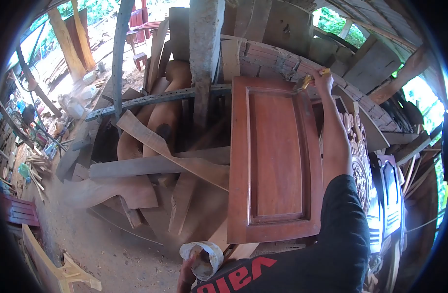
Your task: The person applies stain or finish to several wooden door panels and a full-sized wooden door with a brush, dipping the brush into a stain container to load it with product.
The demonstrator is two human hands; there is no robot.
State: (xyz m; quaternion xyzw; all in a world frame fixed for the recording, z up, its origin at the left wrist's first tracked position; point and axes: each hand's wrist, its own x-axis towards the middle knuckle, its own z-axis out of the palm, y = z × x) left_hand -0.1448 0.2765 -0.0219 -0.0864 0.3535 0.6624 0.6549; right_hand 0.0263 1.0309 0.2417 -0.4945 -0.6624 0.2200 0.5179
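Note:
A reddish-brown wooden panel door [275, 156] with a recessed middle stands upright before me, its surface glossy in places. Up at its top right corner, my right hand [323, 80] is closed round a paintbrush [307, 82] with a yellowish handle, the bristle end right at the panel's edge. Low in the view, my left hand [187, 271] grips a whitish tub [215, 257] at its side; brownish contents show inside. The tub is below the door's lower left corner.
Cut boards [160, 163] lie piled left of the door, beside a concrete post [207, 53]. A low brick wall [268, 53] curves behind. Carved wooden panels [359, 161] lean at right. A Y-shaped wooden piece [65, 273] is on the floor at lower left.

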